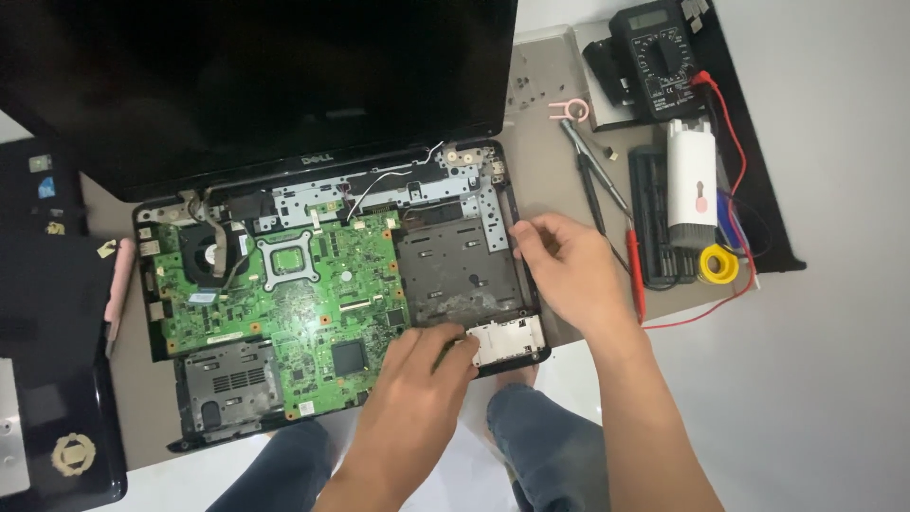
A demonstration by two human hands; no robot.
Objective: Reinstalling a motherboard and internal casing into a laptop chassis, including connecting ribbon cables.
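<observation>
My left hand [417, 389] hides what its fingertips grip; black laptop lid [256, 76] cut off far; dark case [47, 379] cut off left.

A black multimeter [654, 52] sits at the far right of the desk [834, 360], its red lead [730, 123] curving down along a dark mat [763, 204]. Just beside it stands a white rectangular tool case [692, 185] with a small pink mark, next to a black tray of screwdriver bits [652, 213]. A yellow roll of tape [718, 264] lies near the tray's lower end. A pink ring-shaped plastic tool [570, 111] rests close to a grey screwdriver [592, 166]. On the left, a pink flat pry tool [118, 284] lies beside a black panel [52, 379] bearing a round gold emblem [72, 453]
</observation>
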